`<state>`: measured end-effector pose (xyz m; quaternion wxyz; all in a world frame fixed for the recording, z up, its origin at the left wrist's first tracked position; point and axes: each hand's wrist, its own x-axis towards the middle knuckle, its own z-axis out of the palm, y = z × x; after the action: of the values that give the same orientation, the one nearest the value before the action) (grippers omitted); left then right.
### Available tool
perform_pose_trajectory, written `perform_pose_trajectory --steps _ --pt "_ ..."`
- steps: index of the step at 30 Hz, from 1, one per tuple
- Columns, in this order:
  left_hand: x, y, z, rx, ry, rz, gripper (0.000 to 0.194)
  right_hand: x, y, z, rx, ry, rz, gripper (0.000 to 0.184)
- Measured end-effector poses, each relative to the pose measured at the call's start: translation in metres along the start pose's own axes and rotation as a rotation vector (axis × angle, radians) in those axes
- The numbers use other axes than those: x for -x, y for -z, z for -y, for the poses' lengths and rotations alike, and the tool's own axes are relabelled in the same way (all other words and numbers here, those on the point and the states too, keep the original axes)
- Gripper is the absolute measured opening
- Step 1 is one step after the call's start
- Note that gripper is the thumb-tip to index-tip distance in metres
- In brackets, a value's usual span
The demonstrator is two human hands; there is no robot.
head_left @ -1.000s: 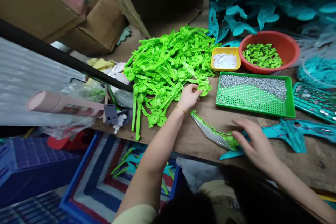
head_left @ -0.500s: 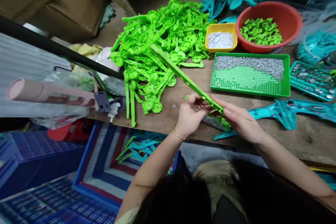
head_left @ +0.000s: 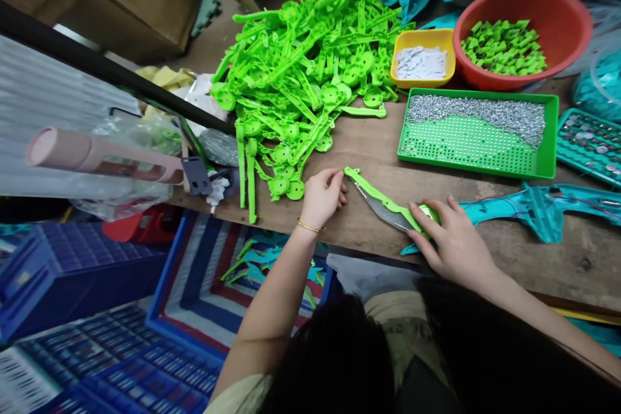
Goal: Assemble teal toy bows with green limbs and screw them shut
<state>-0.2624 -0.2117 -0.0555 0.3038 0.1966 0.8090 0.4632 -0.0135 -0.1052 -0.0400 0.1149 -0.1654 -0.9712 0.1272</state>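
A long bright green plastic strip [head_left: 379, 196] lies slantwise on the table, with a clear, blade-shaped plastic piece [head_left: 385, 212] along its near side. My right hand [head_left: 451, 239] grips the strip's right end, thumb on the near side and fingers over the top. Part of a rounded green end shows between those fingers. Beside the strip's left tip is my left hand [head_left: 321, 199], thumb and fingers curled together. Whether anything small sits in that pinch is hidden. A turquoise plastic part [head_left: 538, 210] with thin wires lies right of my right hand.
A large heap of green plastic parts [head_left: 310, 65] lies behind. To its right stand a green tray [head_left: 478, 171] of small metal screws, a yellow tub [head_left: 449, 65] of white pieces and a red bowl [head_left: 575, 26] of green pieces. Below the table edge is a blue-rimmed bin [head_left: 165, 265].
The green strip, earlier raised and tilted between both hands, now lies low on the table. My left hand has moved left to its tip; my right hand stays at the other end.
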Motion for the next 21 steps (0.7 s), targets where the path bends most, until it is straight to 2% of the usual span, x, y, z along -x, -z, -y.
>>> perform_pose_trajectory --steps 5,9,11,14,21 --pt "0.001 0.0 -0.001 -0.161 -0.029 0.018 0.021 -0.001 0.007 0.0 0.046 0.02 0.025 0.042" --pt "-0.001 0.005 0.005 -0.242 -0.13 -0.059 0.024 0.0 0.01 -0.001 0.061 0.028 0.049 0.041" --pt "-0.001 0.004 0.006 -0.271 -0.163 -0.051 0.025 0.001 0.011 -0.001 0.071 0.033 0.049 0.042" --pt "0.0 -0.002 0.004 -0.287 -0.159 0.005 0.025 0.002 0.013 -0.001 0.077 0.038 0.065 0.043" --pt "0.002 -0.004 -0.003 -0.226 -0.094 0.033 0.023 0.004 0.015 -0.003 0.058 0.028 0.096 0.043"
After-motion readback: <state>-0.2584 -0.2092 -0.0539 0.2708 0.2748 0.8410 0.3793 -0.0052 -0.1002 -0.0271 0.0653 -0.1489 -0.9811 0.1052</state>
